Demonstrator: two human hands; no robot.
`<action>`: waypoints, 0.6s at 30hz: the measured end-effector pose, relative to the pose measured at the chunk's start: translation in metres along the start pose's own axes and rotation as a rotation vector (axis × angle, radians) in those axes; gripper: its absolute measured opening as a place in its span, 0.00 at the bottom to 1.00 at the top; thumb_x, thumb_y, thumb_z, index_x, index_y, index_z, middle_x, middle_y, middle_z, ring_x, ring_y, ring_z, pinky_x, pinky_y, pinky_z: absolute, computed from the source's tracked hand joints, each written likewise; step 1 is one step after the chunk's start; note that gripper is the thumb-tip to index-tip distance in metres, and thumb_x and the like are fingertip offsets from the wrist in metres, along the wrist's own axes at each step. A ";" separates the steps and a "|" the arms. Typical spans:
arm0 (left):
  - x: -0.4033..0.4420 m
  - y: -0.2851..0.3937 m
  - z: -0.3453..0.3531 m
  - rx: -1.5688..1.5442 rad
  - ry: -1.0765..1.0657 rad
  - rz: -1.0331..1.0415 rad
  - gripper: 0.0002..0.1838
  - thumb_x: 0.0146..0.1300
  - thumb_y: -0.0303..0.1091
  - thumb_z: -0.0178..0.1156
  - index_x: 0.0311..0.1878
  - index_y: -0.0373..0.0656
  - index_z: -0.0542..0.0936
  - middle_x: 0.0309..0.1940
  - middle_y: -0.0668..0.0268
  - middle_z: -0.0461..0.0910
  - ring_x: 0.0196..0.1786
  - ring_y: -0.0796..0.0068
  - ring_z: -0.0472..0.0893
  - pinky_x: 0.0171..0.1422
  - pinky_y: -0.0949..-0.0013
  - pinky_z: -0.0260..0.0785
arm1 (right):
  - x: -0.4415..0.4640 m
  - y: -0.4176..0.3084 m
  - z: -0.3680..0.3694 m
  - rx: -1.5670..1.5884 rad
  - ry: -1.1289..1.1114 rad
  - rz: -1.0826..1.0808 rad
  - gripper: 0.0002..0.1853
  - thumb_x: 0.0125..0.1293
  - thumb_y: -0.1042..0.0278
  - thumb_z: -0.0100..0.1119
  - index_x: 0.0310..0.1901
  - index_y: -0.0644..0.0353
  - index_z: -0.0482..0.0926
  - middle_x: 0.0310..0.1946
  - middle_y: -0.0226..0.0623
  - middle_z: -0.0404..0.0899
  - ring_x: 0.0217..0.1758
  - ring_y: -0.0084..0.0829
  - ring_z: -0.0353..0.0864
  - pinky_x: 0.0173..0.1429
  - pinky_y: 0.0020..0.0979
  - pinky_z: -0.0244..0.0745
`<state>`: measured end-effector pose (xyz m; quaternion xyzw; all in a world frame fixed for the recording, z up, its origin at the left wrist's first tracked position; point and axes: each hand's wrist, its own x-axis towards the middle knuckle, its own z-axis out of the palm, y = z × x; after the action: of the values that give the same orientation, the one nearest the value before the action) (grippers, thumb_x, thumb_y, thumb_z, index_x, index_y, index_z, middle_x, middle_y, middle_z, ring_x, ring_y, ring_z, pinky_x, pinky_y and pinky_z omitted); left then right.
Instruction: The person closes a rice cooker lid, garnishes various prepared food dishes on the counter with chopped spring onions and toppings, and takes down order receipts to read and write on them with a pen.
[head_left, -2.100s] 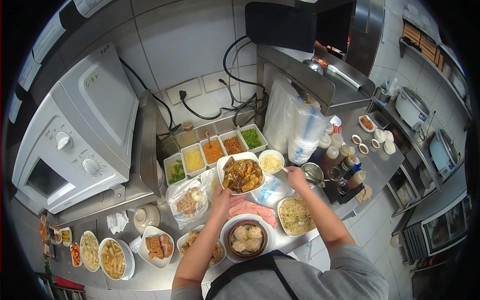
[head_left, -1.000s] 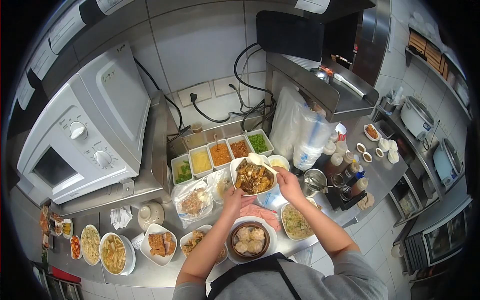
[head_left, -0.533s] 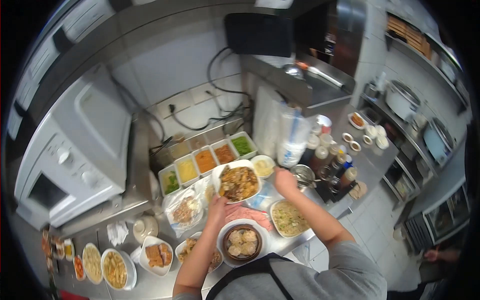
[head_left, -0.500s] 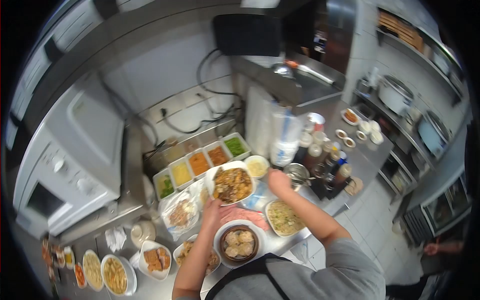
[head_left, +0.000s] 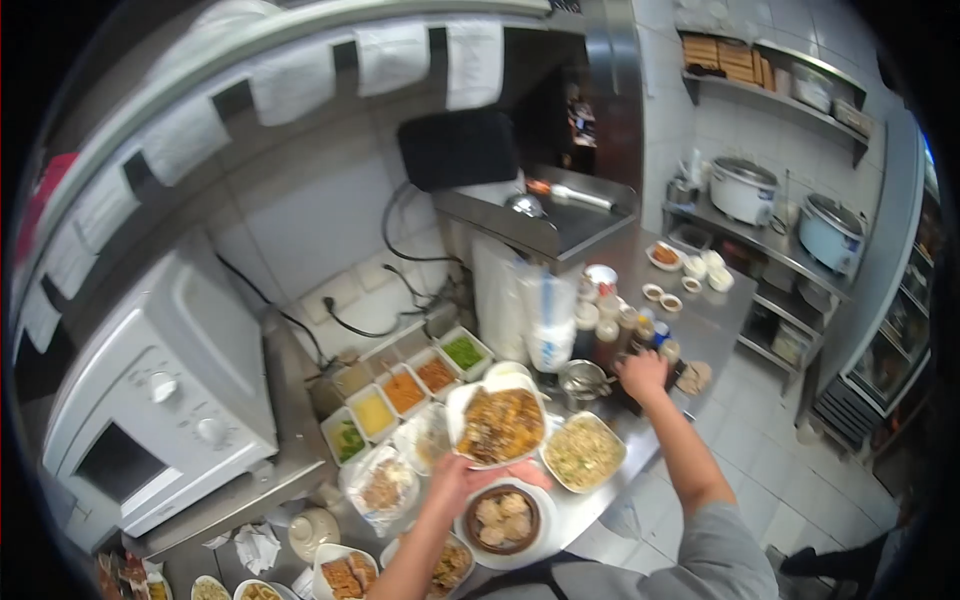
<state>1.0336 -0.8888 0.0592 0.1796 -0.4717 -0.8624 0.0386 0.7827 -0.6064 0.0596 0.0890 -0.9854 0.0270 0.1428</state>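
Observation:
My left hand (head_left: 455, 482) grips the near rim of a white square dish (head_left: 455, 420) of brown, saucy chopped food (head_left: 500, 425), held above the counter. My right hand (head_left: 642, 375) is at the group of sauce bottles (head_left: 606, 340), its fingers curled down among them; what they hold is hidden. Beside it stands a metal pot (head_left: 584, 380) with a spoon. Below the dish are a steamer of dumplings (head_left: 502, 518) and a white dish of fried rice (head_left: 584, 453). A pink cloth (head_left: 528, 474) lies partly under the raised dish.
A row of topping containers (head_left: 403, 393) stands behind the dish. A microwave (head_left: 160, 400) is at left. Small sauce dishes (head_left: 653, 292) sit at the far right of the counter. Rice cookers (head_left: 743, 190) stand on a shelf beyond. Plastic-wrapped food (head_left: 382, 485) lies at left.
My right hand has moved right from beside the small bowl near the pot to the bottles. My left hand still holds the dish. The view has shifted.

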 end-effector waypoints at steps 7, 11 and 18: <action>-0.023 0.001 0.039 0.088 -0.116 -0.099 0.19 0.63 0.27 0.42 0.57 0.32 0.63 0.47 0.48 0.76 0.47 0.54 0.80 0.46 0.65 0.77 | 0.021 0.022 0.026 0.136 -0.086 0.088 0.09 0.54 0.67 0.54 0.33 0.59 0.82 0.36 0.45 0.81 0.41 0.42 0.81 0.53 0.45 0.68; -0.022 -0.002 0.069 0.092 -0.083 -0.064 0.16 0.62 0.25 0.42 0.53 0.31 0.64 0.44 0.47 0.76 0.44 0.55 0.81 0.46 0.66 0.78 | 0.037 0.027 0.025 0.110 0.004 -0.132 0.06 0.52 0.72 0.55 0.29 0.60 0.82 0.32 0.46 0.81 0.39 0.43 0.81 0.43 0.40 0.76; 0.011 -0.043 0.118 -0.020 -0.036 -0.005 0.17 0.61 0.26 0.43 0.54 0.34 0.63 0.45 0.47 0.76 0.43 0.55 0.81 0.46 0.67 0.78 | 0.061 0.053 0.019 0.290 -0.029 -0.416 0.06 0.51 0.73 0.55 0.28 0.60 0.81 0.31 0.48 0.79 0.37 0.47 0.80 0.42 0.42 0.76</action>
<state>0.9869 -0.7738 0.0784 0.1650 -0.4632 -0.8702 0.0298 0.7105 -0.5656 0.0569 0.3100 -0.9335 0.1370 0.1169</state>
